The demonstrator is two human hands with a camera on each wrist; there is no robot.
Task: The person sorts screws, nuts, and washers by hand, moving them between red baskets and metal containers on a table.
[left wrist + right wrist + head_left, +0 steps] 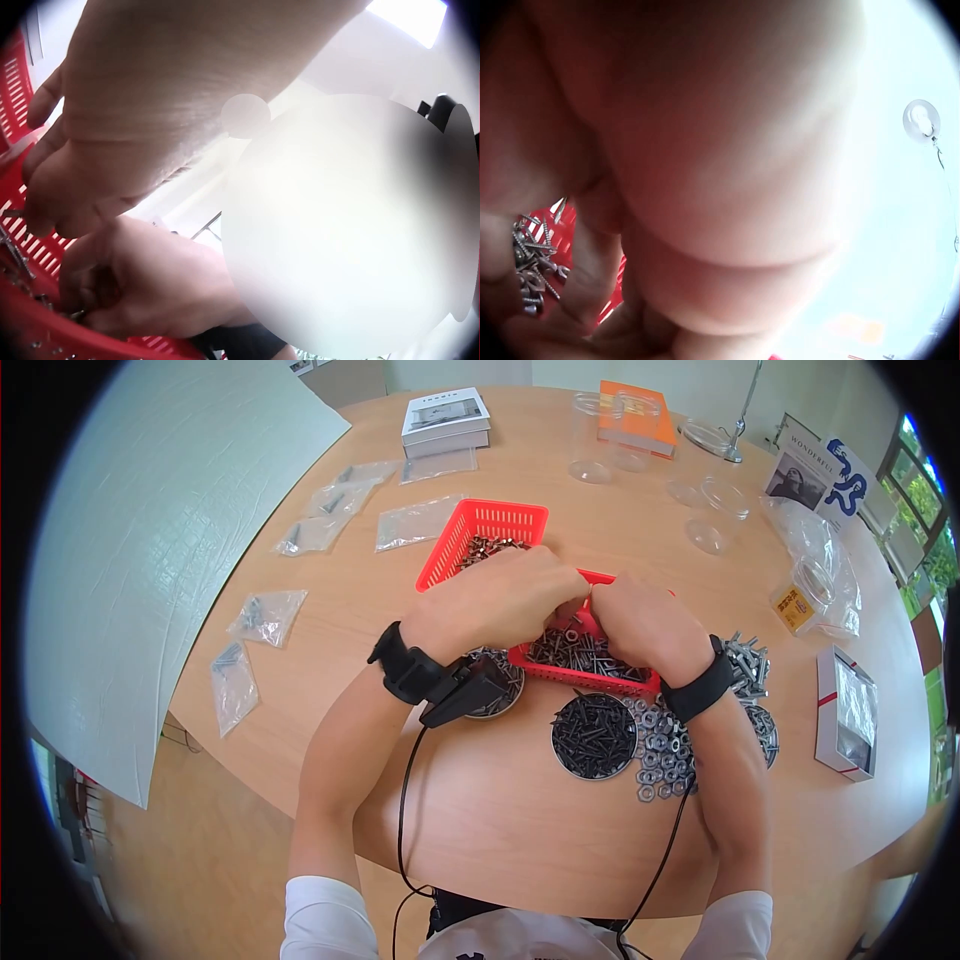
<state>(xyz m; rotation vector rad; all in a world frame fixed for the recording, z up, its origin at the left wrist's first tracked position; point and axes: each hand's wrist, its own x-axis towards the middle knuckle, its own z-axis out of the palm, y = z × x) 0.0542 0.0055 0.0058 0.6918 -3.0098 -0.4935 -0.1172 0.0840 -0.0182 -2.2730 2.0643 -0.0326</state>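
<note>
Both hands reach into the front red basket (pixel 585 678), which holds a heap of silvery screws (pixel 536 262). My left hand (pixel 505 595) bends over its left side; a thin metal screw (pixel 13 214) sticks out at the fingertips in the left wrist view. Close beside it, my right hand (pixel 645 622) has its fingers curled down, and a small screw (pixel 76 315) shows between thumb and finger. In the head view the backs of the hands hide most of the fingertips. Blurred palm and fingers fill much of the right wrist view.
Behind the left hand stands another red basket (pixel 430 565) with copper-coloured pieces. Nearer me are a dish of black screws (pixel 595 735), loose nuts (pixel 655 760) and a partly covered screw dish (pixel 500 690). Plastic bags (pixel 235 685) lie left; a white box (pixel 846 715) lies right.
</note>
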